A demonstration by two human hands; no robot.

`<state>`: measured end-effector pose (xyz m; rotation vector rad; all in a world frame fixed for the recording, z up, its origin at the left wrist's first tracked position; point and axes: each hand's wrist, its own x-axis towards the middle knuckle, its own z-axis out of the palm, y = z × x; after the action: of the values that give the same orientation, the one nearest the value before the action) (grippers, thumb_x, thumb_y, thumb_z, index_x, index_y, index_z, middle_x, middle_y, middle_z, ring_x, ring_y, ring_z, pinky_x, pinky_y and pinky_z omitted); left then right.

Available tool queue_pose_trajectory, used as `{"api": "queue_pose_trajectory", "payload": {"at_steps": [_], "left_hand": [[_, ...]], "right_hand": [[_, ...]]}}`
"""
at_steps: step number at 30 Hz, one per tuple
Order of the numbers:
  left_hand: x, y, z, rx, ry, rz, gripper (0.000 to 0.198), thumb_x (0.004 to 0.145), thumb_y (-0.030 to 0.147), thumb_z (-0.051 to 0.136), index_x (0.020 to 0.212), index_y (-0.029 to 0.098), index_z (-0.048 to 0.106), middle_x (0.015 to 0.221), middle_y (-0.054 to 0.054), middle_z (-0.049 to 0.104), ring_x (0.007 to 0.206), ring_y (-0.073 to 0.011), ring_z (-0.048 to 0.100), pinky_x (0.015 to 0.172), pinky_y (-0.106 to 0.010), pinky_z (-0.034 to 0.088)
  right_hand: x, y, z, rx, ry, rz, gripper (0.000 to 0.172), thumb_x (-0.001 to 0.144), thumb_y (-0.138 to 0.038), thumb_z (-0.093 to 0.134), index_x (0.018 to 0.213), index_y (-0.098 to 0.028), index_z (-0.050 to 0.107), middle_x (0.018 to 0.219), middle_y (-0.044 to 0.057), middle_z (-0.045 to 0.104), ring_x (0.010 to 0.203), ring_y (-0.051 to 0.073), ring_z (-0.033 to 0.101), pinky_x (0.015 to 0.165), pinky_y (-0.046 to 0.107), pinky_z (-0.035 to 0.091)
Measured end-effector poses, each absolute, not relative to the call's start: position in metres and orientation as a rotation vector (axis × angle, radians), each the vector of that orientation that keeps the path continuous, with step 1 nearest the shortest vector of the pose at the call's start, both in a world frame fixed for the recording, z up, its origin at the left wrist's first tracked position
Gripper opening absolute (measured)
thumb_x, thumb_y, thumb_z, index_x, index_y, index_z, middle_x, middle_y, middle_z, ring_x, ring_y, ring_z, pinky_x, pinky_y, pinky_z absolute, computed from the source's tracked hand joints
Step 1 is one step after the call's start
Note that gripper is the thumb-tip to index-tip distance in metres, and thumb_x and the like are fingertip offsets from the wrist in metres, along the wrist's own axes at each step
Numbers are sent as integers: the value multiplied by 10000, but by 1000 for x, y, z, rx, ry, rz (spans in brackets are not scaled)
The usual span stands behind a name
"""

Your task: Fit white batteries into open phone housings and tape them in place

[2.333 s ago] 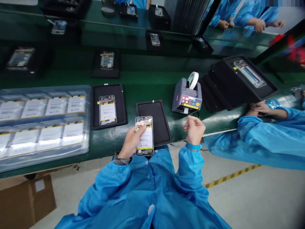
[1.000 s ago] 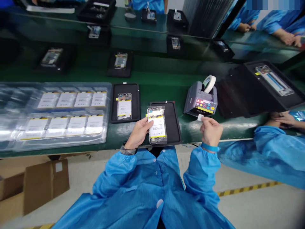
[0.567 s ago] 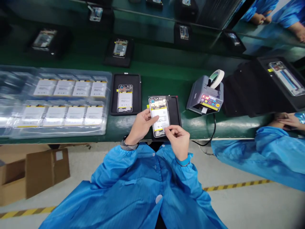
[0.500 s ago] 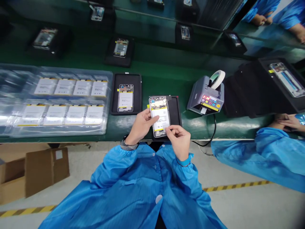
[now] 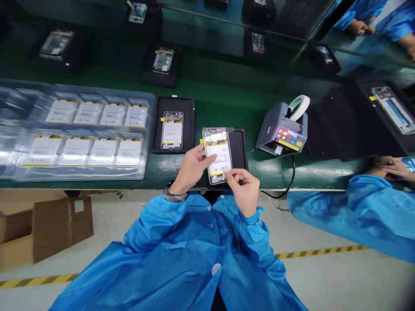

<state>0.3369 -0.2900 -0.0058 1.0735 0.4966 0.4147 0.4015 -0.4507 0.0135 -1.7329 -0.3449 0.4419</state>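
Observation:
An opened phone, with its circuit board and white battery showing, is held slightly turned over a black tray at the bench's front edge. My left hand grips the phone's left side, with the thumb lying over the battery. Closed in a pinch, my right hand is at the phone's lower right corner. A small pale strip, apparently tape, shows at its fingertips, though the fingers partly hide it. A yellow tab sticks out from the phone's upper left edge.
Left of me, another opened phone lies in a black tray, beside clear plastic trays of batteries. A grey tape dispenser stands to the right. Black trays are stacked beyond it, near a co-worker's folded hands.
The view has shifted slightly. Both hands keep nearly the same place on the phone, with no clear change in grip.

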Motion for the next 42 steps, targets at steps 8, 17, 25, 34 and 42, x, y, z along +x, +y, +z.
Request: {"api": "queue_pose_trajectory", "payload": {"at_steps": [8, 17, 25, 34, 42], "left_hand": [[339, -289, -2, 1067, 503, 421, 617, 742, 420, 912, 1232, 115, 694, 1260, -163, 751, 1103, -331, 742, 924, -425, 633], [337, -289, 1, 1087, 518, 419, 627, 735, 441, 913, 1230, 123, 694, 1270, -157, 750, 1115, -330, 738, 928, -423, 631], [335, -286, -2, 1092, 519, 407, 628, 737, 433, 915, 1237, 121, 699, 1253, -157, 756, 1094, -327, 746, 909, -416, 635], [337, -287, -1, 1142, 445, 381, 604, 761, 431, 906, 1230, 113, 698, 1227, -159, 765, 1092, -309, 749, 969, -406, 606], [347, -285, -12, 1060, 420, 333, 593, 742, 392, 916, 1220, 112, 705, 1199, -158, 774, 1064, -304, 755, 934, -403, 608]], "right_hand": [[401, -450, 10, -1710, -334, 423, 298, 806, -424, 780, 802, -131, 721, 526, -77, 389, 502, 82, 308, 501, 237, 280], [397, -448, 10, -1734, -351, 391, 285, 817, -423, 770, 800, -144, 713, 524, -77, 395, 496, 87, 325, 506, 243, 296], [402, -451, 4, -1744, -399, 384, 328, 833, -387, 799, 998, -180, 606, 581, -111, 381, 522, 96, 345, 529, 239, 322], [414, -442, 1, -1577, -332, 713, 548, 748, -573, 839, 1061, -193, 598, 739, -11, 654, 579, 140, 578, 470, 239, 448], [420, -444, -4, -1513, -312, 757, 542, 746, -625, 837, 1005, -203, 616, 753, 17, 738, 619, 178, 677, 502, 261, 544]]}}
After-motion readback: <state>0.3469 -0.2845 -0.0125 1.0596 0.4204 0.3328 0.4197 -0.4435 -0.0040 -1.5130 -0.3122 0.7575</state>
